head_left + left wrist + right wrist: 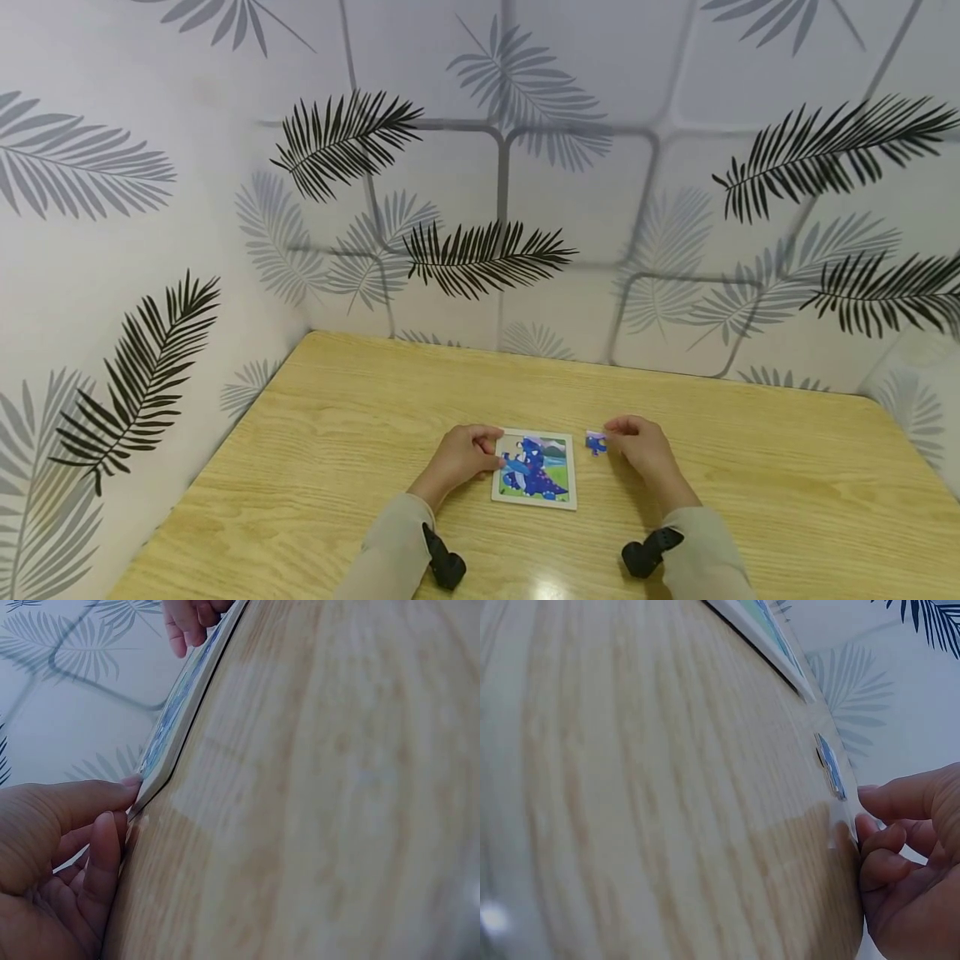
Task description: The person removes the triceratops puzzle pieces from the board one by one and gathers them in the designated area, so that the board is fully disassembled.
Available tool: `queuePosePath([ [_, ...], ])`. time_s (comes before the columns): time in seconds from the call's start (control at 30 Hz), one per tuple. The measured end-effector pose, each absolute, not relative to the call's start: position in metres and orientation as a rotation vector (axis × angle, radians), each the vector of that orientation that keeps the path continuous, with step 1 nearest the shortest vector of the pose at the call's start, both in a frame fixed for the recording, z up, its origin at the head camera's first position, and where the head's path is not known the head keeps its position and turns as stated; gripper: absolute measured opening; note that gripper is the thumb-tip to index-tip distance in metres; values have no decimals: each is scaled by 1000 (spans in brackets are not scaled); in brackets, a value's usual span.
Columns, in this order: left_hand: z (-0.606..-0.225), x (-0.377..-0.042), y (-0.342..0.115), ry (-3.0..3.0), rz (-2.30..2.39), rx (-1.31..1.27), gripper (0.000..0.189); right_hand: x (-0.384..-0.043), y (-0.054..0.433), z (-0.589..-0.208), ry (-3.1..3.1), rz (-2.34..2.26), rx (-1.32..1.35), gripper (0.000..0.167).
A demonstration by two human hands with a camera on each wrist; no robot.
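A square picture puzzle [546, 475] with a pale frame lies flat on the table, showing a blue dinosaur on a green and blue scene. Its upper left part has a beige patch, partly covered by fingers. My left hand [467, 454] pinches the frame's left edge, thumb on top, as the left wrist view also shows [75, 847]. Right of the frame, a blue and purple puzzle piece [596, 442] lies on the table. My right hand [641, 450] is just beside this piece, fingers loosely bent. In the right wrist view a small gap separates the thumb [900, 796] from the piece [831, 766].
The wood-grain table [337, 433] spreads around the puzzle on all sides. A wall [570, 192] with a leaf pattern rises behind the table and along its left side. Black wrist cameras [446, 567] are strapped over both sleeves.
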State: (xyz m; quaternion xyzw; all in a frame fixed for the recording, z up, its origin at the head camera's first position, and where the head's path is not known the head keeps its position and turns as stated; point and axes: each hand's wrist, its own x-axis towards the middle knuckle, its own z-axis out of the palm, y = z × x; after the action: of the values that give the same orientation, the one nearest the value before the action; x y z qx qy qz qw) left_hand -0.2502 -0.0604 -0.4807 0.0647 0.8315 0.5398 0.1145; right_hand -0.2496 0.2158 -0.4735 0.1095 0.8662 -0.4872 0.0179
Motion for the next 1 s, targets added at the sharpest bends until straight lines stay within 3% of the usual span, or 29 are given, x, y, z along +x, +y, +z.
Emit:
queuePosePath([
  [0.6,-482,-253,-60,2452,1564,182,38,-247,218,-468,2613,-1681,332,23],
  [1.0,-482,-251,-62,2431,1595,208,39,-246,184,-458,2561,-1720,167,20],
])
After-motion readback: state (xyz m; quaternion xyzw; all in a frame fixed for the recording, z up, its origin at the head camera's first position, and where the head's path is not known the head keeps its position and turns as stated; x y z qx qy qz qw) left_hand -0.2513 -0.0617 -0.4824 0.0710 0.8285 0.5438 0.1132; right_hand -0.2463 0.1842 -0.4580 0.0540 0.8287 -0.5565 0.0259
